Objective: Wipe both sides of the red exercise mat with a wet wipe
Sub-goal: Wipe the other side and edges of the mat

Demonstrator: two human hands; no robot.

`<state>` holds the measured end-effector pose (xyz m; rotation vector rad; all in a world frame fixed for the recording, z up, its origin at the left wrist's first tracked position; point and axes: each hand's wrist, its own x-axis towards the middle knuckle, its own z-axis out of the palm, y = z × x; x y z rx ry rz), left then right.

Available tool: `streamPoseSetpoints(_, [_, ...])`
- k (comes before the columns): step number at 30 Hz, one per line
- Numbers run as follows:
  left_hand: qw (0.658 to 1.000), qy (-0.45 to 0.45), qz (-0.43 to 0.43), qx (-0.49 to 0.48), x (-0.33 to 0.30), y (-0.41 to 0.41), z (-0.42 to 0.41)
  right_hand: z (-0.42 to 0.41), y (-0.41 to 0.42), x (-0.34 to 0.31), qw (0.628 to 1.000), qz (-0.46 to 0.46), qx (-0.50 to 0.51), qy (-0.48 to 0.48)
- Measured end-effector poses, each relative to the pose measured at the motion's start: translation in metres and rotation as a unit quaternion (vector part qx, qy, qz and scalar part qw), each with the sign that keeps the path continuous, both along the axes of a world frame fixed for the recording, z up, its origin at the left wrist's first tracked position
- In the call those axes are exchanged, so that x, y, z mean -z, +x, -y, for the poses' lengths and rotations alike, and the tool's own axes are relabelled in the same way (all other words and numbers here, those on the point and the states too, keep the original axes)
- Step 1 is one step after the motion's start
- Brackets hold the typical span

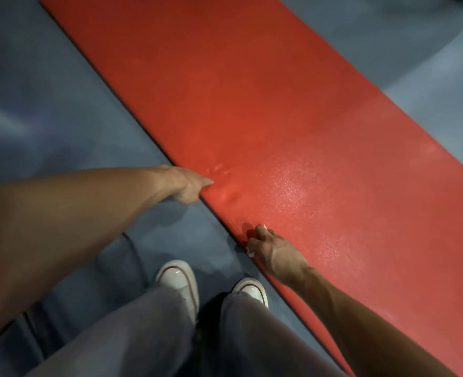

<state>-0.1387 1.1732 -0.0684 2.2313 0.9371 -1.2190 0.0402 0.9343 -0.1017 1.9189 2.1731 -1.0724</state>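
Left hand pinches mat edge | right hand, nearer, clutches wipe | mat run 11-to-5 o'clock.

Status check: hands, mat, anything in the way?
Left hand grips red mat near edge. Right hand holds wet wipe at same edge. Mat flat on floor. Nothing on it.
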Motion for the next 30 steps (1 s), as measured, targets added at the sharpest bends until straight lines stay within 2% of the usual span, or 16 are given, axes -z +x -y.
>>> streamPoseSetpoints(4, [0.999, 0.016, 0.012, -0.027, -0.016, -0.018, -0.013, -0.005, -0.002, -0.005, 0.999, 0.028, -0.016, 0.004])
streamPoseSetpoints(6, [0.997, 0.026, 0.05, -0.047, -0.022, -0.017, -0.02, -0.008, -0.004, -0.007, 0.999, 0.036, -0.018, 0.014])
streamPoseSetpoints(14, [0.98, 0.04, 0.155, -0.121, -0.003, -0.01, -0.032, -0.002, 0.001, 0.004, 0.992, 0.018, -0.043, 0.116])
streamPoseSetpoints(18, [0.965, 0.046, 0.199, -0.165, 0.014, -0.019, -0.046, -0.009, -0.001, 0.022, 0.981, -0.005, -0.118, 0.152])
streamPoseSetpoints(22, [0.958, 0.039, 0.229, -0.168, 0.038, -0.027, -0.062, -0.057, -0.008, 0.043, 0.961, -0.037, -0.196, 0.19])
streamPoseSetpoints(26, [0.925, 0.07, 0.303, -0.217, 0.066, -0.028, -0.08, -0.12, -0.019, 0.061, 0.941, -0.047, -0.27, 0.199])
streamPoseSetpoints(30, [0.882, 0.101, 0.346, -0.303, 0.079, -0.029, -0.075, -0.201, -0.049, 0.057, 0.941, -0.065, -0.223, 0.247])
